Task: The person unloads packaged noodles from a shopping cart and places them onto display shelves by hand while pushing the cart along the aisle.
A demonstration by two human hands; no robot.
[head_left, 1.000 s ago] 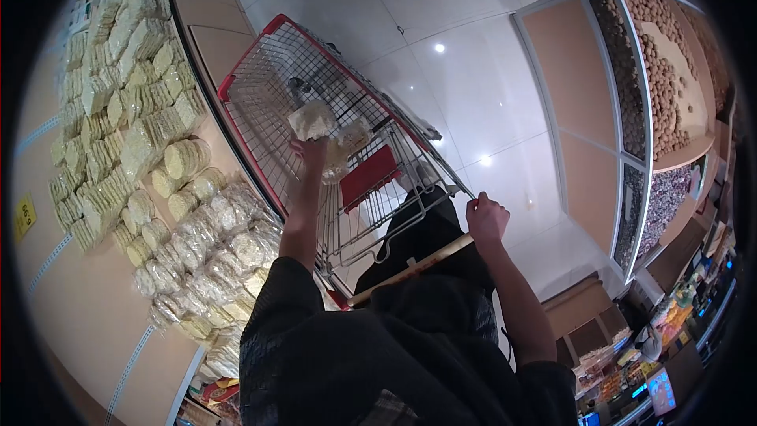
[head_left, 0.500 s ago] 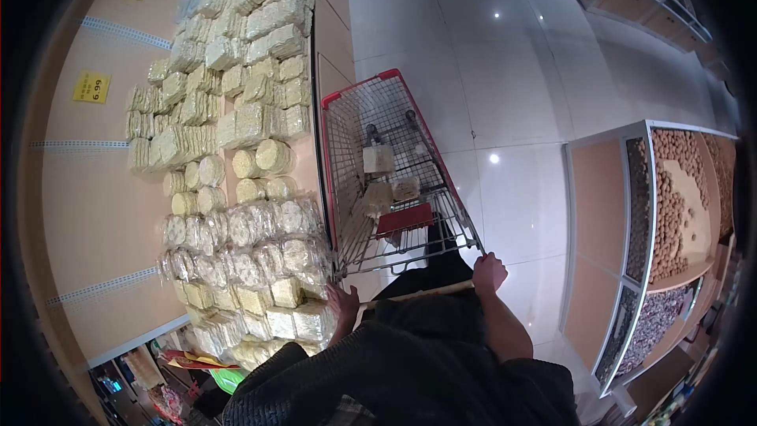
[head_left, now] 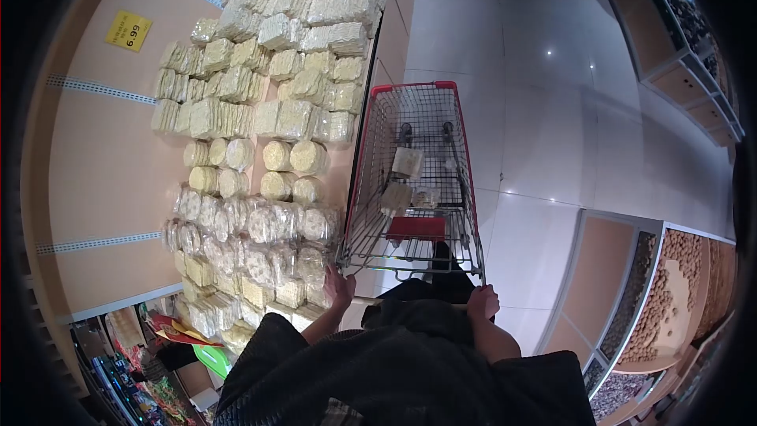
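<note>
A wire shopping cart (head_left: 467, 150) with red edging stands in front of me, its handle bar running across close to my body. My left hand (head_left: 340, 287) is closed at the left end of the handle, near the wrapped goods on the shelf. At the right end, my right hand (head_left: 482, 302) is wrapped round the handle. Inside the cart lie a pale wrapped block (head_left: 408, 162), a clear bag with pale contents (head_left: 396, 199) and a small clear pack (head_left: 426, 196). A red panel (head_left: 416, 228) sits at the cart's near end.
Along my left, a display shelf (head_left: 102, 158) holds stacked blocks of dried noodles (head_left: 300, 118) and round wrapped cakes (head_left: 272, 225). A yellow price tag (head_left: 128, 31) reads 6.99. To the right, a bin (head_left: 603, 268) holds walnut-like nuts (head_left: 682, 256). Tiled floor (head_left: 544, 134) lies between.
The cart has turned to point straighter ahead and now stands upright in view. My left hand has closed in at the handle's left end. The shelf and the right-hand bin have shifted in view.
</note>
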